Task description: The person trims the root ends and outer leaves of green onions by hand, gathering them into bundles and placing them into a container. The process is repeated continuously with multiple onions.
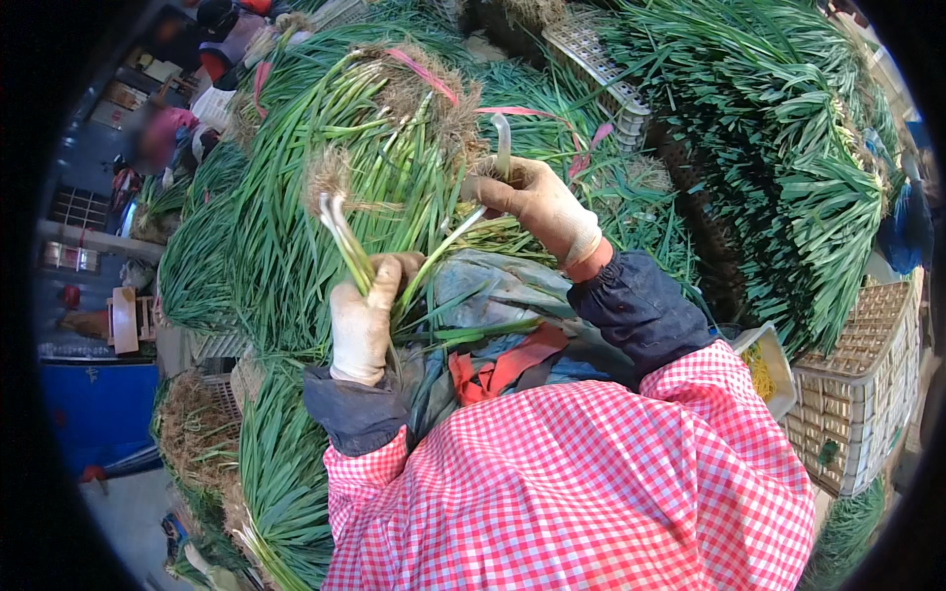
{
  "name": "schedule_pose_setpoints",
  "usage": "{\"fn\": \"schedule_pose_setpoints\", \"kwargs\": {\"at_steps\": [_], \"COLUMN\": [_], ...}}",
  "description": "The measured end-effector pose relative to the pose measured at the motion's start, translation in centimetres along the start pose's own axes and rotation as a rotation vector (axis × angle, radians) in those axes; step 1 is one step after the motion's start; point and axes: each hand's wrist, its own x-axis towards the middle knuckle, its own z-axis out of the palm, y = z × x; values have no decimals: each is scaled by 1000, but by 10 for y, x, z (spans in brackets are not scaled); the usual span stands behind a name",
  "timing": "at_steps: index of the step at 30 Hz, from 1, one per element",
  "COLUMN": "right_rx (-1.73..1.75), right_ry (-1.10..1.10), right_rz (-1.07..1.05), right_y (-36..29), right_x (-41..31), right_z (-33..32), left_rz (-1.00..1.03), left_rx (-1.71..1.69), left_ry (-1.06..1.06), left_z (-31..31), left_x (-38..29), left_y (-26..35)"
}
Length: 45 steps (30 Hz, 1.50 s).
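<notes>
My left hand (369, 318), in a pale knit glove, grips a few leafy allium stalks (346, 240), of the green garlic or leek kind. Their white stems and brown roots point up and away from me. One more stalk (451, 240) slants from that hand towards my right hand (536, 203), gloved too and soiled at the fingers. The right fingertips pinch this stalk at its root end. A pale, curled strip of outer skin (503, 140) stands up from between those fingers. Beneath both hands lies a large heap of rooted alliums (295, 185).
Pink ties (425, 74) lie across the heap. Stacked leafy bundles (776, 170) rise at the right, above a plastic crate (850, 391) and a tub with yellow strands (760, 373). More bundles (284, 473) lie at my left. Other people (159, 140) sit at the far left.
</notes>
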Motion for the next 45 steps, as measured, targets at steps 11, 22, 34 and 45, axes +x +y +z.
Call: {"fn": "schedule_pose_setpoints", "kwargs": {"at_steps": [11,22,34,45], "right_rx": [-89,-1133,-1604,-458], "right_ry": [-162,320,-146,142], "right_rz": [-121,-821,-804,-429], "right_y": [1,47,24,-2], "right_x": [-10,80,135,16], "right_z": [15,-25,-27,-38], "left_rz": [-296,176,314,53], "left_rx": [86,243,401,256], "left_ry": [-612,441,687,219], "left_z": [21,-86,-72,-35], "left_x": [9,-37,-71,-20], "left_y": [-6,64,95,40]}}
